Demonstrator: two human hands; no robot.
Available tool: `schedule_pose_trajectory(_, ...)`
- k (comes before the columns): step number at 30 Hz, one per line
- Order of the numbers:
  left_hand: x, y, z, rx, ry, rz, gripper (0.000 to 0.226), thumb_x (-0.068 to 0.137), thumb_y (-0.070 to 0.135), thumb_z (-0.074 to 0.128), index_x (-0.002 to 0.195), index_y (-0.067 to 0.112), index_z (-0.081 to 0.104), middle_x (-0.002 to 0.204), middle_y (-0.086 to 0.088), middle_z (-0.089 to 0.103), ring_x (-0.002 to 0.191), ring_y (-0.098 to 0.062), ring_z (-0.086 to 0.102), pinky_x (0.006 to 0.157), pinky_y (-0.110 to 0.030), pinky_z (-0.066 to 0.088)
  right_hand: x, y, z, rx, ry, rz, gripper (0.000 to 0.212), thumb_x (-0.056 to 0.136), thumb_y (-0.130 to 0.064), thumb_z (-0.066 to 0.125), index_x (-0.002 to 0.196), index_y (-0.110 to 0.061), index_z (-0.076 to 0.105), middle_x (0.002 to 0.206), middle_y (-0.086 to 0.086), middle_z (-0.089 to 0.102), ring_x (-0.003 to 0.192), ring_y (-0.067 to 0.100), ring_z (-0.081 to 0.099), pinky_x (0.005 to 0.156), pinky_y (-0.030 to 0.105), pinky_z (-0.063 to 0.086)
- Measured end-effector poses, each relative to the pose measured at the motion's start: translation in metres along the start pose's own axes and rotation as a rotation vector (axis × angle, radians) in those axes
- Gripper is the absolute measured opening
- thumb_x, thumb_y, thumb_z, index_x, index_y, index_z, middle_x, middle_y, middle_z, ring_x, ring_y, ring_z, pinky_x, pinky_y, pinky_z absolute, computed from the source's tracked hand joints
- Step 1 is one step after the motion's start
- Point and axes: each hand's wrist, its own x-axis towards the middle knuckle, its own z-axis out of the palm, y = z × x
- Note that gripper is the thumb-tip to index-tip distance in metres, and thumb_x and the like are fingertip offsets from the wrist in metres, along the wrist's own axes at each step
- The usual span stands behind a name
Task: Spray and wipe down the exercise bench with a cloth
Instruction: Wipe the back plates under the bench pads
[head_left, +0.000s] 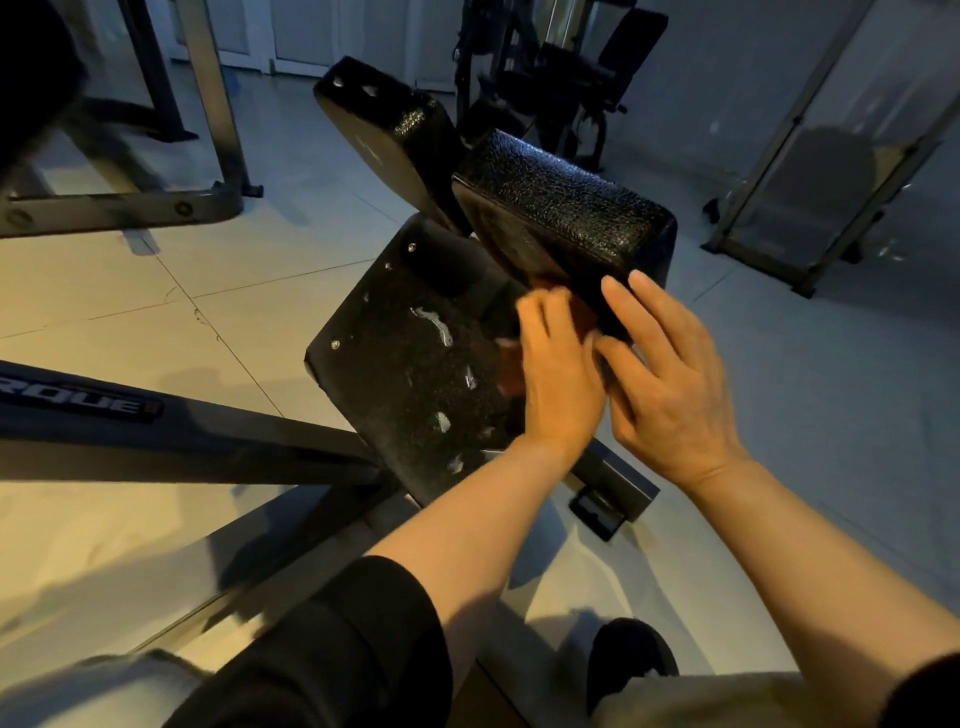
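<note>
The black padded exercise bench fills the middle of the head view. Its worn seat pad (410, 353) has pale scuffed patches, and a textured upper pad (566, 208) rises behind it. A reddish-brown cloth (511, 371) lies on the seat where it meets the upper pad, mostly hidden. My left hand (558, 379) presses down on the cloth with fingers laid over it. My right hand (670, 374) rests with straight fingers against the lower edge of the upper pad, its thumb near my left hand. No spray bottle is in view.
A second black pad (384, 130) stands behind the bench. Grey steel frame bars (171, 436) run along the left, with more gym machines (550, 67) at the back. A metal rack (810, 171) leans at the right. Pale tiled floor (218, 280) surrounds the bench.
</note>
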Motion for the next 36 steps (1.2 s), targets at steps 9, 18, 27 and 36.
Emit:
schedule_pose_trajectory(9, 0.025, 0.010, -0.012, -0.013, 0.403, -0.070, 0.035, 0.082, -0.009, 0.059, 0.116, -0.012, 0.048, 0.121, -0.029, 0.043, 0.114, -0.021, 0.040, 0.105, -0.006, 0.023, -0.001, 0.004, -0.007, -0.008, 0.021, 0.113, 0.017, 0.086, 0.003, 0.047, 0.095, 0.005, 0.061, 0.135, 0.027, 0.049, 0.131, 0.037, 0.039, 0.102, 0.044, 0.040)
schedule_pose_trajectory(18, -0.022, -0.011, -0.004, -0.025, -0.083, 0.014, 0.032, 0.082, -0.007, 0.063, 0.110, -0.005, 0.048, 0.114, -0.019, 0.045, 0.100, -0.009, 0.043, 0.092, -0.022, 0.046, 0.000, 0.000, -0.007, 0.057, -0.030, 0.154, 0.019, 0.088, -0.003, 0.047, 0.095, 0.005, 0.063, 0.142, 0.024, 0.043, 0.129, 0.035, 0.039, 0.100, 0.041, 0.042)
schedule_pose_trajectory(27, 0.014, 0.010, -0.001, 0.058, 0.165, 0.108, 0.034, 0.084, 0.005, 0.054, 0.115, 0.007, 0.040, 0.120, -0.012, 0.035, 0.106, -0.026, 0.046, 0.091, -0.028, 0.047, 0.003, 0.000, -0.012, 0.062, -0.049, 0.161, 0.028, 0.095, -0.011, 0.038, 0.089, 0.002, 0.062, 0.142, 0.019, 0.043, 0.123, 0.034, 0.042, 0.082, 0.033, 0.045)
schedule_pose_trajectory(36, 0.006, 0.008, 0.001, 0.019, 0.313, 0.224, 0.040, 0.081, -0.002, 0.057, 0.114, 0.008, 0.037, 0.122, -0.011, 0.030, 0.111, -0.020, 0.037, 0.101, -0.009, 0.030, 0.005, 0.000, -0.012, 0.071, -0.070, 0.170, 0.020, 0.090, -0.010, 0.048, 0.082, 0.001, 0.062, 0.140, 0.020, 0.046, 0.120, 0.034, 0.044, 0.073, 0.033, 0.048)
